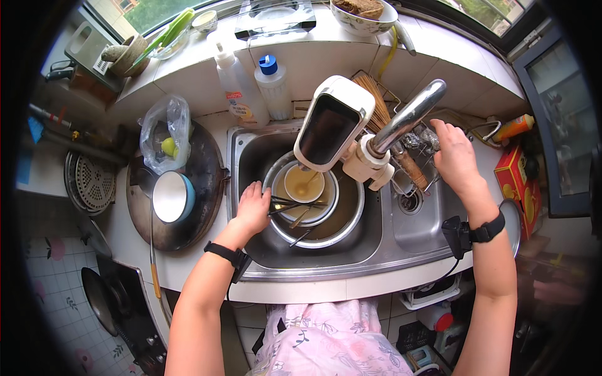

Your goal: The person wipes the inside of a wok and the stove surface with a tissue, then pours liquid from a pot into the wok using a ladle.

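My left hand (pixel 253 209) is palm down at the left rim of a metal basin (pixel 350 225), its fingers against the ends of several dark chopsticks (pixel 301 205). Whether it grips them is hidden. The basin sits in the large sink bowl and holds cloudy water. Inside it are a smaller metal bowl (pixel 335 202) and a light bowl (pixel 304 184) of yellowish liquid, with cutlery (pixel 299 218) beside them. My right hand (pixel 454 152) reaches over the wire rack behind the small sink bowl. Its fingers and thumb are around a steel wool scourer (pixel 427 136); contact cannot be made out.
A chrome faucet (pixel 409 115) with a white filter unit (pixel 335 122) hangs over the sink. Left stand a round board (pixel 197 221), blue-white bowl (pixel 173 196), ladle (pixel 154 254) and plastic bag (pixel 164 131). Two bottles (pixel 241 91) line the back; a red box (pixel 517 192) stands right.
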Available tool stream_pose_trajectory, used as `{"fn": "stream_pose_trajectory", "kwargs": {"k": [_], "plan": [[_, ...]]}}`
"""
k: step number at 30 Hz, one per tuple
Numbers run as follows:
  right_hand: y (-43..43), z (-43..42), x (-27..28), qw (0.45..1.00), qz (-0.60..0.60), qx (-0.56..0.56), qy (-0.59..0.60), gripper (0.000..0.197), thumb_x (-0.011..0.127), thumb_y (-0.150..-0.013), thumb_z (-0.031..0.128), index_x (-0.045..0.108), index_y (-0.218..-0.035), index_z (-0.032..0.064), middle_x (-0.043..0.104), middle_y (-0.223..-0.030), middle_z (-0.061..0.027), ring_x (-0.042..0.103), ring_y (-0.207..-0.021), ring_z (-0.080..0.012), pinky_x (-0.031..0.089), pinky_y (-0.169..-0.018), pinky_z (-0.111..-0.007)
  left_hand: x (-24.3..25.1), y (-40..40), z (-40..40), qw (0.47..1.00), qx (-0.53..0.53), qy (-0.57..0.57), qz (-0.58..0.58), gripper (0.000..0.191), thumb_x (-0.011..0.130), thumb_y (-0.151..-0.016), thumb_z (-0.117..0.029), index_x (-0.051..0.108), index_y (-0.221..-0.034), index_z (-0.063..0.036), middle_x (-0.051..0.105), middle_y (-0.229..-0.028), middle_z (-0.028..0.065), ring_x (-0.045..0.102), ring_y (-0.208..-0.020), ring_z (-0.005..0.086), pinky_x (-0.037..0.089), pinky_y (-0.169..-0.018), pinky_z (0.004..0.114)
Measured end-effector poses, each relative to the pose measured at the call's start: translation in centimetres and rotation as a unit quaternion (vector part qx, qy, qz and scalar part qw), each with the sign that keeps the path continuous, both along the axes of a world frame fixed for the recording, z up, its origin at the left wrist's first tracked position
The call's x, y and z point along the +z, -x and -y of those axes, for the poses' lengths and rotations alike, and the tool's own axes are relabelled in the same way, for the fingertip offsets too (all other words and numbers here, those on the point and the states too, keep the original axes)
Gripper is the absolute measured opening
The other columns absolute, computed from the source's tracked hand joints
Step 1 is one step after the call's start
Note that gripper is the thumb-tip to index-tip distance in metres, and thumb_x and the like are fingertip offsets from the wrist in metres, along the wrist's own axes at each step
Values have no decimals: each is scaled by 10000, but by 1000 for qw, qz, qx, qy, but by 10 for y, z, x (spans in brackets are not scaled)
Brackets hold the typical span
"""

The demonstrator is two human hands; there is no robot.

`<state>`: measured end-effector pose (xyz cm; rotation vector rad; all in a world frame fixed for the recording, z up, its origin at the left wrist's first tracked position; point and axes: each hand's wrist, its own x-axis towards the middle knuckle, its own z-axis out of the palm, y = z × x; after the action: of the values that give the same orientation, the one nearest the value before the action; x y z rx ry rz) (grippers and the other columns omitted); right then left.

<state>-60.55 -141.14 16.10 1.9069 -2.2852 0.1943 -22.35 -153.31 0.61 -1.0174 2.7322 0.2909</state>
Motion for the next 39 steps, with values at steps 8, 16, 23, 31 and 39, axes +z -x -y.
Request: {"fn": "stream_pose_trajectory", "kwargs": {"k": [8, 16, 23, 31, 39], "plan": [[-16, -41, 47, 946, 282, -144, 65, 389, 430, -707, -30, 543, -1076, 16, 586, -863, -107, 549, -793, -117, 419, -723, -214, -43, -9, -1, 986, -46, -6, 160, 504, 647, -619, -145, 475, -1072, -6, 548, -1014, 172, 515, -981, 304, 341, -942, 415], [-78, -127, 25, 749, 581, -208, 240, 422, 374, -732, -58, 475, -1142, -47, 560, -1002, -76, 544, -896, -110, 410, -820, -218, -59, -7, -25, 974, -33, -216, 54, 281, 531, -702, -93, 404, -928, 15, 581, -740, 210, 588, -727, 343, 467, -628, 425], [-139, -145, -14, 531, 777, -240, 236, 431, 401, -721, -7, 452, -1147, -51, 588, -948, -108, 581, -839, -145, 472, -765, -260, -48, 15, -35, 847, 182, -499, -10, 258, 504, -832, -215, 434, -905, 23, 568, -662, 102, 582, -623, 207, 469, -482, 337], [-161, -147, -55, 370, 846, -285, 257, 441, 416, -748, 118, 424, -1150, -62, 555, -910, -93, 548, -773, -161, 466, -695, -261, -64, 32, -48, 734, 329, -593, -26, 321, 557, -834, -314, 546, -908, -2, 585, -821, 65, 563, -664, 128, 461, -500, 232], [-168, -146, -100, 273, 888, -298, 221, 364, 401, -859, 239, 462, -1113, -15, 569, -936, -90, 572, -833, -177, 484, -746, -310, -77, 45, -60, 660, 422, -621, -36, 265, 616, -806, -285, 559, -875, -36, 596, -765, 28, 555, -584, 88, 401, -451, 206]]}}
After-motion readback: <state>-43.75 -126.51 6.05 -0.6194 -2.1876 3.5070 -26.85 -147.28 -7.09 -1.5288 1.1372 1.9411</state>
